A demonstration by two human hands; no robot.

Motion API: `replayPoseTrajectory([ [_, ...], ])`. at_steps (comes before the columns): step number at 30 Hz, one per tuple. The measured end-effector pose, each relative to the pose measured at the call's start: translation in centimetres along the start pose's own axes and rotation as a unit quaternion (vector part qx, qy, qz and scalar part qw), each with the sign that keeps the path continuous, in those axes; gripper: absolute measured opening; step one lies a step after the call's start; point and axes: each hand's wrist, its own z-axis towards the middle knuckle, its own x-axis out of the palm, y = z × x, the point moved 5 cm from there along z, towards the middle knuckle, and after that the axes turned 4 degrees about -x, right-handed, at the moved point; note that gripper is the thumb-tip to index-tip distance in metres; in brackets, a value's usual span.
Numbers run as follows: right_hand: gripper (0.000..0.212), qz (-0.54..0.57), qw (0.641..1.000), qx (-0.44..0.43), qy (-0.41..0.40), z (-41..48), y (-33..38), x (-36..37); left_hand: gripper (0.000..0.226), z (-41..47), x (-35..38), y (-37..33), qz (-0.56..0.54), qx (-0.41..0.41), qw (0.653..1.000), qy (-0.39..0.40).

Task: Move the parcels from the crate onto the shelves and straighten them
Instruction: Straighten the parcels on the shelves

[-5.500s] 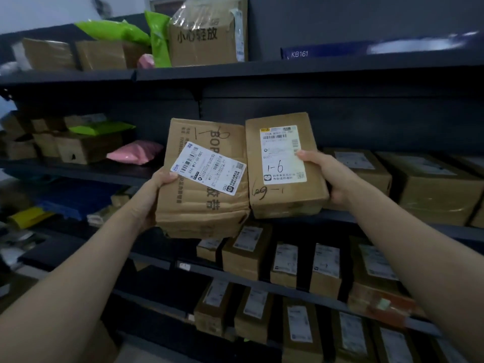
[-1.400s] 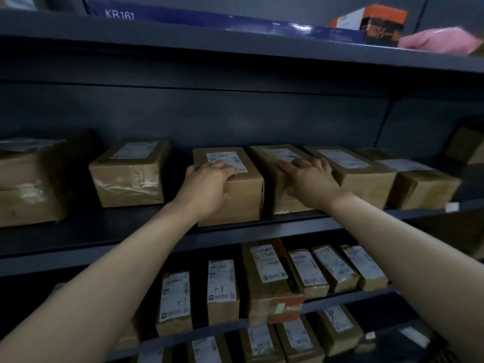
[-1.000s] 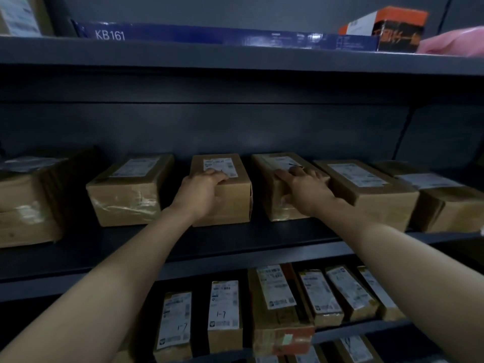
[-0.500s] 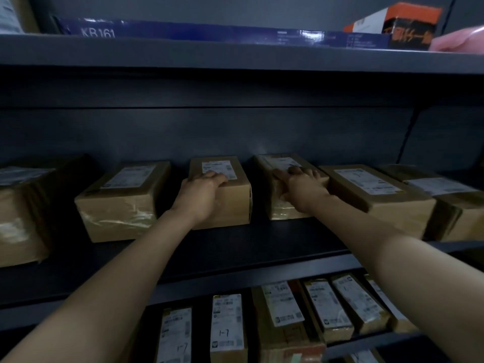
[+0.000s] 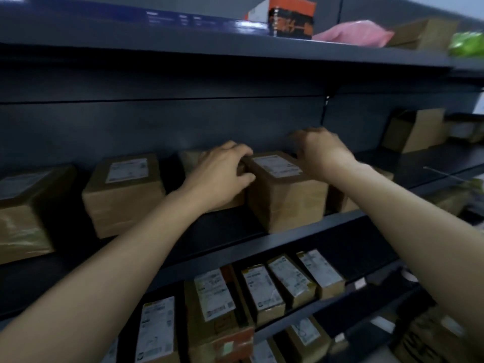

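A row of brown cardboard parcels with white labels lies on the dark middle shelf (image 5: 288, 247). My left hand (image 5: 222, 174) lies over one parcel (image 5: 190, 159) and hides most of it, with fingers curled over its right edge and the thumb against the neighbouring labelled parcel (image 5: 285, 197). My right hand (image 5: 322, 150) hovers, blurred, above that labelled parcel's far right corner, fingers loosely bent and holding nothing. Another parcel (image 5: 343, 201) shows behind my right forearm. The crate is out of view.
Two more parcels (image 5: 123, 192) (image 5: 23, 213) lie to the left on the same shelf. The lower shelf holds several small labelled parcels (image 5: 262, 289). On the top shelf are an orange-black box (image 5: 290, 17), a pink bag (image 5: 351, 35) and a green bag (image 5: 466, 43). A box (image 5: 416, 129) stands on the right bay.
My right hand has lifted off the parcel it was pressing and moved right and up. My left hand stays on its parcel. The view has swung to the right.
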Motion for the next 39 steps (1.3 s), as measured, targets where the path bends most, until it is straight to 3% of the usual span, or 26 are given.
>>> replayPoseTrajectory([
  [4,0.044,-0.029,0.988,0.058,0.143,-0.3,-8.8,2.7,0.075,2.2,4.9,-4.5,0.081,-0.012,0.990,0.118],
  [8,0.073,-0.054,0.968,0.011,0.243,-0.7,-14.7,5.7,0.087,4.5,9.0,-6.5,0.113,-0.086,0.964,0.226],
  [11,0.081,-0.069,0.963,-0.057,0.254,-0.4,-17.2,7.1,0.086,5.9,10.5,-7.6,0.088,-0.119,0.965,0.218],
  [15,0.076,0.012,0.966,-0.100,0.238,1.5,-19.8,9.6,0.086,7.4,12.0,-7.7,0.075,-0.151,0.966,0.197],
  [18,0.077,0.055,0.966,-0.098,0.233,3.0,-21.0,11.0,0.086,8.4,13.0,-7.3,0.069,-0.174,0.965,0.186],
  [23,0.070,0.022,0.970,-0.073,0.231,5.4,-21.6,12.4,0.083,9.8,14.5,-6.6,0.099,-0.194,0.962,0.163],
  [39,0.073,-0.004,0.976,-0.098,0.196,7.1,-22.2,14.2,0.075,13.9,17.1,-4.4,0.113,-0.173,0.972,0.112],
])
